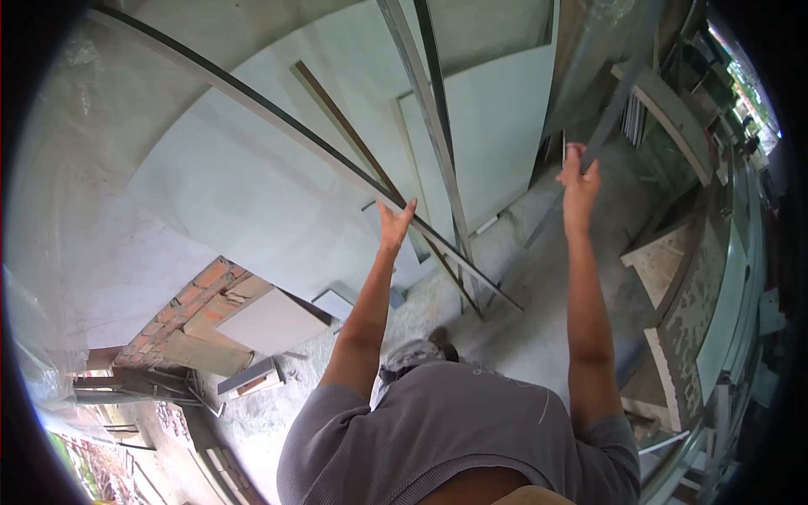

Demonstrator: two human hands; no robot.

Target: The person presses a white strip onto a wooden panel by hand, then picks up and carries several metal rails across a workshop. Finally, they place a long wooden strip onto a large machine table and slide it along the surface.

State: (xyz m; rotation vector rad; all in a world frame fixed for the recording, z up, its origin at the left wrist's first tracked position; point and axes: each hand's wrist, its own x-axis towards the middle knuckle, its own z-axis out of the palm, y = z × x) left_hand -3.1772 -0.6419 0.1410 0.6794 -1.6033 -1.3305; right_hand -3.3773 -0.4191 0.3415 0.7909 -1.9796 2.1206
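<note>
My left hand (395,225) grips a long, dark-edged metal bar (278,128) from below. That bar slants from the upper left down to the floor near the middle. Out to the right, my right hand (579,178) is closed around a second long grey bar (621,101), tilted and partly blurred. Between my hands, a pair of metal bars (431,109) leans steeply against the boards. A thin brown bar (337,114) leans behind the bar in my left hand and crosses it near my fingers.
Large pale boards (261,160) lean on the wall ahead. Bricks (198,299) and board offcuts (273,320) lie to the left. Stacked panels with rough edges (665,370) line the right side. Clear plastic sheeting (34,337) hangs at the far left.
</note>
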